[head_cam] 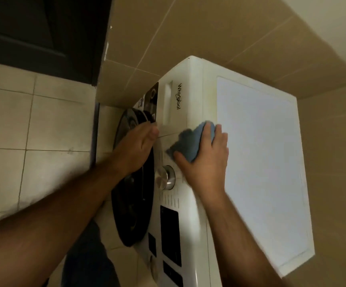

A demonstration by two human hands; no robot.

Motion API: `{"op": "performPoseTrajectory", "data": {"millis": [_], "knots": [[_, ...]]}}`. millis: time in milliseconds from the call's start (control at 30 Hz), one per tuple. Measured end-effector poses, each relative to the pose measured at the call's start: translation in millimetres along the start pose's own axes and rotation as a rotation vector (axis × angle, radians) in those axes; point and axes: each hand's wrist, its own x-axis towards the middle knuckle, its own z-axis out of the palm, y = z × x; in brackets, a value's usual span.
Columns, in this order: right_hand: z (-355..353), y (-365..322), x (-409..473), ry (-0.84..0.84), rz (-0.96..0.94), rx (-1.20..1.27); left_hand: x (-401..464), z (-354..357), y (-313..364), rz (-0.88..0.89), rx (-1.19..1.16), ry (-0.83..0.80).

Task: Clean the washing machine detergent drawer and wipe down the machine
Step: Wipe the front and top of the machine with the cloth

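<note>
A white front-loading washing machine [259, 154] fills the right of the view, seen from above. Its detergent drawer [169, 102] sits closed at the far end of the control panel, beside the brand lettering. My right hand [205, 160] grips a blue cloth [190, 141] and presses it on the front top edge of the machine, just beyond the silver dial [165, 177]. My left hand [136, 146] rests flat, fingers straight, against the machine's front near the drawer's lower corner, above the dark round door [134, 204].
Beige tiled walls close in behind and to the right of the machine. Pale floor tiles spread to the left. A dark door [43, 34] stands at the upper left. Black display panels [170, 233] lie along the near part of the control strip.
</note>
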Motion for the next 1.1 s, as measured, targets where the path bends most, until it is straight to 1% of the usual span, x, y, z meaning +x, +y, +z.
{"op": "performPoseTrajectory", "data": {"millis": [67,100,167,200,267,333,400,467,533,600,667,733,800,833,900,967,1033,1100], "knots": [[2.8,-14.7,18.7,0.007,0.059,-0.010,-6.7,-1.1,-7.1,0.003,-0.026,0.031],[2.4,-19.4,14.4,0.010,0.070,-0.019,-9.4,-1.5,-8.9,-0.005,-0.026,0.031],[0.3,-18.5,-23.8,0.019,0.023,-0.015,-14.9,-2.2,-13.2,-0.007,-0.018,0.019],[-0.3,-14.1,-54.5,-0.004,0.010,0.008,-18.2,-3.1,-16.8,-0.012,-0.013,0.021],[-4.1,-1.4,-116.6,-0.057,0.050,0.079,-23.4,-5.3,-21.6,-0.035,-0.002,0.015],[-1.1,12.0,-138.2,-0.078,0.131,0.098,-28.6,-4.2,-23.1,-0.053,0.002,0.013],[3.1,13.7,-111.6,-0.063,0.170,0.065,-31.8,-1.7,-21.5,-0.060,0.027,0.007],[3.2,3.1,-72.1,-0.015,0.131,0.052,-33.3,1.9,-22.9,-0.067,0.033,0.012],[6.2,-8.3,-35.1,0.009,0.113,0.031,-33.0,5.6,-33.1,-0.065,-0.012,0.037],[8.2,-14.1,-24.1,0.008,0.112,0.012,-33.3,9.8,-42.7,-0.086,-0.054,0.050],[5.3,-11.9,-46.4,0.019,0.032,-0.012,-35.0,13.0,-44.0,-0.111,-0.050,0.053],[2.5,-4.9,-92.7,-0.015,-0.025,-0.006,-37.4,13.9,-40.5,-0.113,-0.043,0.064],[2.0,4.2,-127.8,-0.056,0.015,0.033,-40.5,12.7,-34.9,-0.108,-0.045,0.064],[4.2,8.4,-130.6,-0.065,0.036,0.031,-43.0,12.1,-33.0,-0.110,-0.045,0.063],[8.3,10.0,-109.7,-0.067,0.043,0.010,-44.5,12.1,-33.9,-0.110,-0.040,0.071],[7.5,-0.6,-69.5,-0.038,0.023,0.003,-44.8,9.9,-38.0,-0.118,-0.044,0.100],[6.8,-11.4,-28.4,0.017,-0.036,-0.057,-45.1,9.3,-46.3,-0.132,-0.068,0.124],[7.0,-18.7,1.7,0.047,-0.134,-0.170,-45.6,9.1,-52.2,-0.138,-0.083,0.139]]}}
